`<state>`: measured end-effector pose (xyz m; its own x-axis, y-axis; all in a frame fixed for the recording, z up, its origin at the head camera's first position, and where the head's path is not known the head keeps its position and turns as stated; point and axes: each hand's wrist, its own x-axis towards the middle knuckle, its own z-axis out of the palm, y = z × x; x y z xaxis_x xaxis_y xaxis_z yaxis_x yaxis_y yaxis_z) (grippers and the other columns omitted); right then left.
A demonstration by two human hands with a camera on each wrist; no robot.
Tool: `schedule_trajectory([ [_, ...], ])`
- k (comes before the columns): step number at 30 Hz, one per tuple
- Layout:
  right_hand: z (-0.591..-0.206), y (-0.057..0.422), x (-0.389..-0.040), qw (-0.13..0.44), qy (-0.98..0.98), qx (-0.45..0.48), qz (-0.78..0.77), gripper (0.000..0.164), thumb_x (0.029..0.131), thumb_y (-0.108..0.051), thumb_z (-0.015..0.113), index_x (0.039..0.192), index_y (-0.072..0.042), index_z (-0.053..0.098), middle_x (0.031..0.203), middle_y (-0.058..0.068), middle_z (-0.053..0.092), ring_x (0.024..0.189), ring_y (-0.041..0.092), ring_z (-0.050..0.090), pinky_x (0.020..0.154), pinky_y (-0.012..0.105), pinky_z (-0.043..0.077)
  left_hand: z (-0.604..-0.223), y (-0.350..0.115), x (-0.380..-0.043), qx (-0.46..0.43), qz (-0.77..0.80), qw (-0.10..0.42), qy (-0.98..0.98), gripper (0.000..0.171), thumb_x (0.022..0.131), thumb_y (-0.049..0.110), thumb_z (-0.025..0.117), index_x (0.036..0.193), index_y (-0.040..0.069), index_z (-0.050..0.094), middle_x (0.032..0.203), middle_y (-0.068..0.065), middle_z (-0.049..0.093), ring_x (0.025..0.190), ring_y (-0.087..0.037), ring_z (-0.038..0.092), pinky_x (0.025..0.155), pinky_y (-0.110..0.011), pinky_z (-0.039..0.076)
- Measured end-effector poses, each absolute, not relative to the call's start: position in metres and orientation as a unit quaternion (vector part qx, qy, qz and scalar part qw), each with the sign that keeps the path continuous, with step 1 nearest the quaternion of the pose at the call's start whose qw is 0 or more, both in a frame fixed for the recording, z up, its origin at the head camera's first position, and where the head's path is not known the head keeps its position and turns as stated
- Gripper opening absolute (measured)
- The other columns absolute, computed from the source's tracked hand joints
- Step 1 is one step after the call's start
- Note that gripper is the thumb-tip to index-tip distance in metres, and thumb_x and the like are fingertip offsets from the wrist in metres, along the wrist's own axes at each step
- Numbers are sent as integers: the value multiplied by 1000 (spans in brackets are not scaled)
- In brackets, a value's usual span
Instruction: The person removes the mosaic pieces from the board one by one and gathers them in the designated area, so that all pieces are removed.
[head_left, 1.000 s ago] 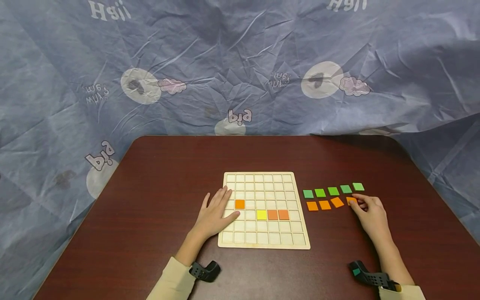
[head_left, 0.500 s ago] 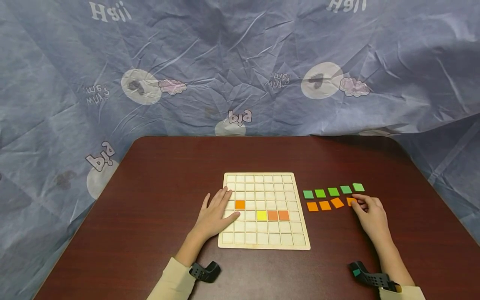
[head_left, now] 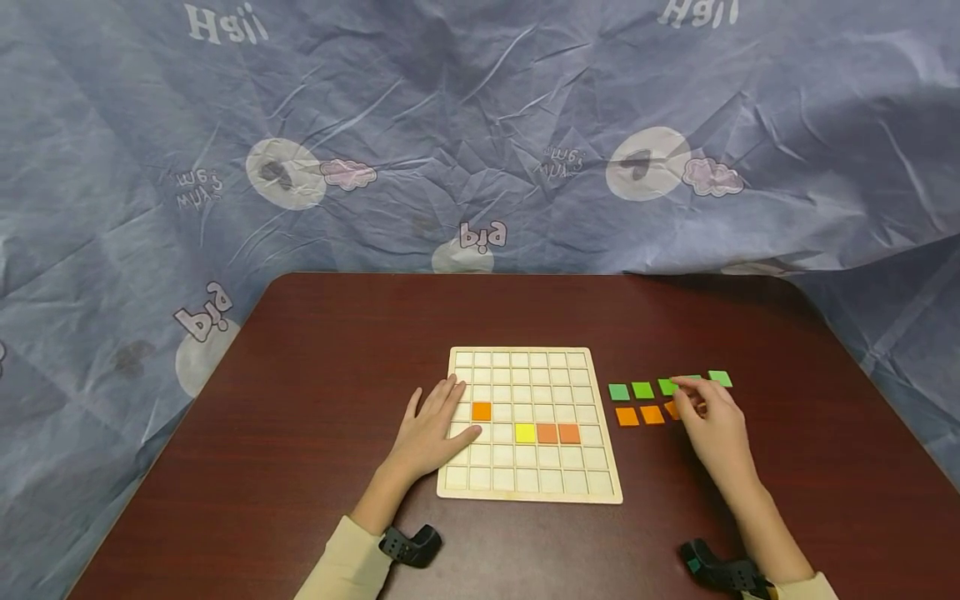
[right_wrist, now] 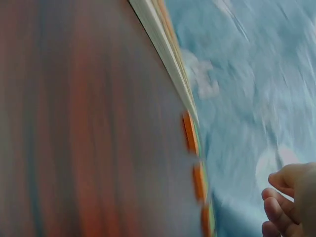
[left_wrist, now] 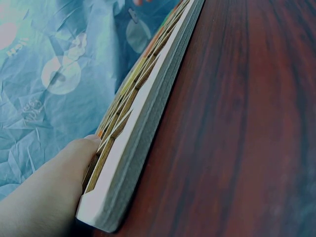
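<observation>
My left hand (head_left: 427, 425) lies with spread fingers across the left edge of a pale wooden grid board (head_left: 536, 492); in the left wrist view its thumb (left_wrist: 74, 158) rests along the board's rim. One orange tile (head_left: 482, 412), a yellow tile (head_left: 525, 433) and two red-orange tiles (head_left: 558, 433) sit in the board's cells. Over the loose tiles, my right hand (head_left: 716, 429) has thumb and fingers curled together, pinching an orange tile that the fingers mostly hide. In the right wrist view, the raised right hand (right_wrist: 291, 202) shows at the lower right.
Right of the board lies a row of several green tiles (head_left: 642, 390). Below it are loose orange tiles (head_left: 652, 415), one partly covered by the right hand. The dark wooden table (head_left: 337, 333) ends before a blue printed cloth (head_left: 420, 100).
After pinching the rightmost orange tile, my right hand has risen and shifted left over the rows. The left hand stays on the board.
</observation>
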<state>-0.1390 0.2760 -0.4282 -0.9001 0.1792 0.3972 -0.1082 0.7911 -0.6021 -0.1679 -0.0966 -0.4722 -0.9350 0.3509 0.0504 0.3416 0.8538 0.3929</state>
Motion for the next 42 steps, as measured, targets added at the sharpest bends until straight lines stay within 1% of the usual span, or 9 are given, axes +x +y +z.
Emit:
schedule_trajectory([
  [4, -419, 239, -140, 205, -924, 25, 322, 18, 88, -12, 58, 104, -7, 65, 84, 3, 54, 72, 2, 41, 57, 16, 37, -472, -96, -168, 180, 200, 11, 963, 77, 86, 62, 37, 147, 19, 18, 154, 0, 15, 141, -17, 17, 113, -48, 2],
  [8, -413, 199, -143, 180, -922, 64, 337, 17, 86, -11, 61, 102, -8, 66, 84, 1, 56, 73, 10, 47, 60, 20, 42, -473, -97, -168, 180, 199, 15, 963, 77, 86, 63, 37, 147, 19, 17, 154, 0, 14, 141, -17, 17, 113, -48, 1],
  [14, -412, 142, -151, 135, -914, 119, 364, 17, 85, -13, 61, 101, -10, 67, 87, -1, 60, 76, 10, 54, 65, 24, 46, -473, -97, -169, 175, 196, 16, 965, 77, 86, 63, 37, 147, 20, 18, 154, 1, 14, 141, -17, 17, 113, -48, 1],
  [20, -424, 101, -159, 74, -914, 130, 378, 18, 88, -17, 59, 103, -12, 66, 90, -3, 60, 79, 8, 54, 69, 25, 48, -472, -96, -169, 174, 189, 13, 966, 77, 86, 63, 37, 147, 19, 19, 154, 2, 14, 141, -16, 17, 113, -48, 2],
  [24, -435, 87, -163, 41, -910, 129, 391, 20, 87, -18, 59, 105, -11, 66, 93, -3, 59, 82, 9, 55, 73, 27, 49, -471, -96, -169, 174, 188, 12, 967, 77, 86, 63, 38, 146, 19, 20, 154, 2, 14, 141, -16, 17, 113, -48, 2],
  [27, -443, 82, -166, 29, -910, 128, 394, 21, 86, -19, 60, 104, -11, 66, 96, -2, 59, 85, 11, 56, 76, 28, 49, -471, -97, -169, 175, 186, 11, 967, 77, 86, 63, 38, 146, 19, 21, 154, 1, 15, 141, -16, 17, 113, -48, 3],
  [31, -451, 79, -168, 36, -913, 142, 380, 23, 84, -19, 63, 105, -10, 66, 97, 0, 58, 87, 12, 54, 76, 28, 49, -471, -97, -169, 176, 183, 11, 967, 77, 86, 63, 37, 146, 19, 20, 154, 1, 15, 141, -16, 16, 113, -48, 2],
  [37, -455, 77, -169, 50, -918, 146, 366, 22, 82, -19, 66, 102, -11, 67, 90, -2, 55, 79, 9, 49, 69, 22, 44, -471, -97, -170, 176, 179, 6, 968, 77, 86, 62, 38, 146, 18, 21, 153, 0, 16, 141, -16, 17, 113, -48, 3],
  [42, -457, 77, -167, 65, -918, 146, 363, 21, 81, -19, 67, 101, -12, 67, 92, -1, 57, 80, 9, 51, 72, 27, 42, -471, -97, -169, 176, 180, 10, 968, 76, 86, 62, 38, 146, 17, 21, 153, 0, 16, 141, -16, 17, 113, -48, 3],
])
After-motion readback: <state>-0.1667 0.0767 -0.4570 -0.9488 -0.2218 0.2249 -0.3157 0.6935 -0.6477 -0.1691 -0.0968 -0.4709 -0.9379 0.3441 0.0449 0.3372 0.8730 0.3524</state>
